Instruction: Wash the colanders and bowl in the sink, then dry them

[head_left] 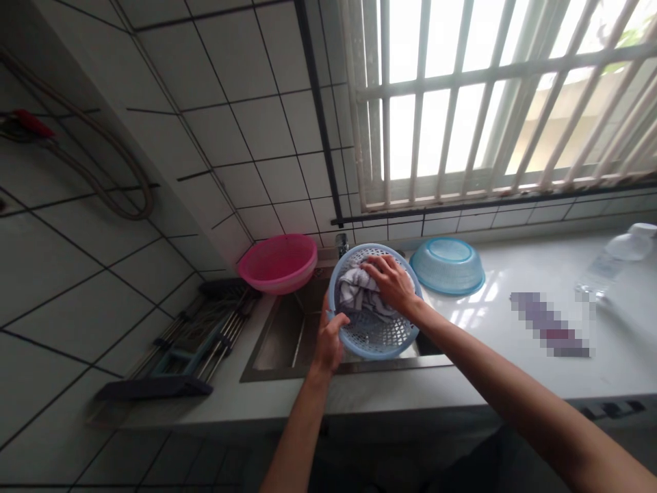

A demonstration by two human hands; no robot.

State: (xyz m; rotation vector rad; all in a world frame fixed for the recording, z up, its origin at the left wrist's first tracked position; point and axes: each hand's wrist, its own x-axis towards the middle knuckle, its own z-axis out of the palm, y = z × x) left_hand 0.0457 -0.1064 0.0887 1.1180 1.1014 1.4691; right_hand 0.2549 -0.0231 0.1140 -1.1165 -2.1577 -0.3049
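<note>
A light blue plastic colander is held tilted over the metal sink, its open side toward me. My left hand grips its left rim, thumb over the edge and fingers behind. Inside the colander lies a crumpled grey-white cloth. My right hand presses on this cloth with bent fingers closed over part of it, against the colander's inner wall. Behind the colander the faucet shows in part; the right side of the sink is mostly covered.
A pink basin stands at the sink's back left corner. Right of the sink, an upside-down blue basket sits on the white counter. Farther right are a blurred-out item and a clear plastic bottle. A folded rack lies at left.
</note>
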